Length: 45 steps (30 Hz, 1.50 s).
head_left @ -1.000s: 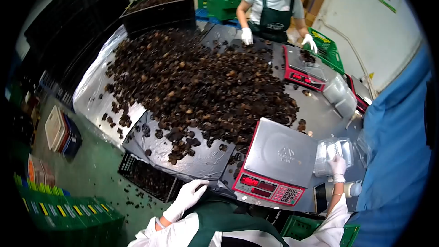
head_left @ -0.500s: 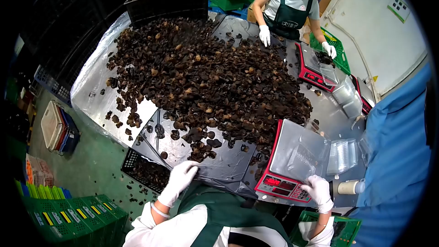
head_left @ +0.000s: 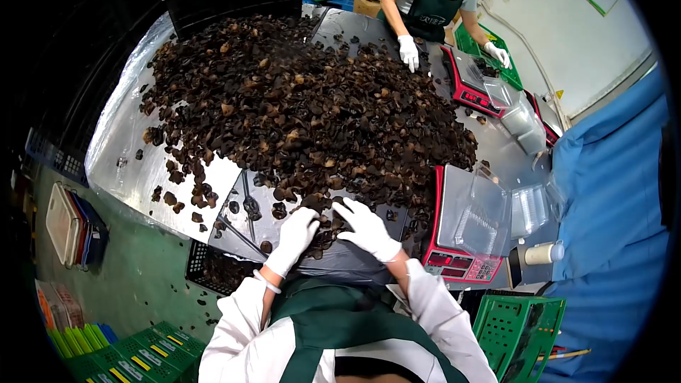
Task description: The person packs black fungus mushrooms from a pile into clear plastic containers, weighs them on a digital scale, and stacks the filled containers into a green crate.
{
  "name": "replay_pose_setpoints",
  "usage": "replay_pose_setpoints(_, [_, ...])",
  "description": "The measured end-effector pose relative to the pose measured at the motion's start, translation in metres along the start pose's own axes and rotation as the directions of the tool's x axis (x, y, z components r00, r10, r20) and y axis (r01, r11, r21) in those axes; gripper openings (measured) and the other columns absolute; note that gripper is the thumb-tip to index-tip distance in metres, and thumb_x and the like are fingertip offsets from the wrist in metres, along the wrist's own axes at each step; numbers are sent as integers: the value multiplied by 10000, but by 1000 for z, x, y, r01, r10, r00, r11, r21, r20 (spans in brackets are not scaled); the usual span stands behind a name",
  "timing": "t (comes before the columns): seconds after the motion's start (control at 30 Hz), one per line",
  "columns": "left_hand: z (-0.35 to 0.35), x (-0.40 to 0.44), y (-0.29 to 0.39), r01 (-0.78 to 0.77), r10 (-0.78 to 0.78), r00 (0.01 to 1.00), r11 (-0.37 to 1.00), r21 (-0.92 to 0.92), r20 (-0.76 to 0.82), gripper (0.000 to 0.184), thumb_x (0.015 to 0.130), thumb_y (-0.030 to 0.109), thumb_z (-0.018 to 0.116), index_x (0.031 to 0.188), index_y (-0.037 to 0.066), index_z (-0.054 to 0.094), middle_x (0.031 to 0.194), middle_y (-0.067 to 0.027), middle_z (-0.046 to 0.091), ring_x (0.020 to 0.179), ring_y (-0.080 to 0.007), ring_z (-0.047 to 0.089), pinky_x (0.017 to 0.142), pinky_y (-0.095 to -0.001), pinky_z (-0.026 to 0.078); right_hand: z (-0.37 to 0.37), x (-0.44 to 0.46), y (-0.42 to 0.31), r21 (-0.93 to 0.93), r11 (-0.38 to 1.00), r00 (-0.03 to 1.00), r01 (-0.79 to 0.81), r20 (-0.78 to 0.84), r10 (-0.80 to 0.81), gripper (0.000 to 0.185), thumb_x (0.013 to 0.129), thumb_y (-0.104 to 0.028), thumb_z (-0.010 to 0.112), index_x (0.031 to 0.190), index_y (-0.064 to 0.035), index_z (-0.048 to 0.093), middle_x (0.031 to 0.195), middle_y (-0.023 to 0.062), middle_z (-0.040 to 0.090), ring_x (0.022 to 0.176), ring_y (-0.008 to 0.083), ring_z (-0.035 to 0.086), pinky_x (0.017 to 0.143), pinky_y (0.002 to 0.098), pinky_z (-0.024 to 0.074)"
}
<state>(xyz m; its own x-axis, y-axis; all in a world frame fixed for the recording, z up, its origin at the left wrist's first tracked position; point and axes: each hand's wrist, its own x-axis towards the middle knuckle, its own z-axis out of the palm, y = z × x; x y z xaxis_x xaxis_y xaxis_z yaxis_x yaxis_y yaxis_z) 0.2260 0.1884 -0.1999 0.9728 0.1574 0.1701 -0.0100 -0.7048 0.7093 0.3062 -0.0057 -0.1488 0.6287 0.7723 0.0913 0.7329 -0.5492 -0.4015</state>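
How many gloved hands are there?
4: the wearer's left hand and right hand at the dark pile; one co-worker's hand beside it, the other hand near a green crate.

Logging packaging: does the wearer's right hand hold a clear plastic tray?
No, the white-gloved right hand is at dark, curled pieces, away from the trays.

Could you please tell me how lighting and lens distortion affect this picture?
All in the head view: wide-angle distortion bends edges and leaves the corners black; glare whitens part of the silver sheet; the far-left dark stack sinks into shadow; pieces in the dark heap partly blend together.
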Motion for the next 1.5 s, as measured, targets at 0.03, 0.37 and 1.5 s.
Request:
replay_pose_setpoints(0.03, [-4, 1, -6, 52, -56, 998, 994, -93, -39, 202, 792, 165, 652, 958, 51, 632, 918, -140, 629, 854, -292, 616, 778, -374, 497, 13, 2, -2, -55, 998, 1000, -8, 11, 9, 667, 724, -306, 747, 1327, -159, 503, 1293, 131, 509, 1142, 317, 514, 919, 389, 471])
replay_pose_setpoints(0.37, [-40, -70, -16, -38, 38, 999, 997, -71, 4, 155, 778, 77, 643, 932, 63, 630, 958, -100, 622, 933, -289, 591, 819, -370, 484, 9, -54, -16, 188, 965, 972, -181, -115, 205, 322, 776, -111, 641, 1096, -129, 607, 1026, 75, 581, 958, 265, 596, 787, 337, 512])
replay_pose_setpoints(1.5, [-25, -43, -10, -207, 209, 978, 976, 61, -15, 366, 779, 66, 653, 1141, 115, 640, 1201, -139, 594, 1073, -348, 586, 902, -429, 481, 20, 31, -6, -40, 959, 959, 282, 24, -281, 315, 772, -117, 529, 1075, -126, 612, 1146, 53, 559, 1042, 226, 534, 794, 344, 455])
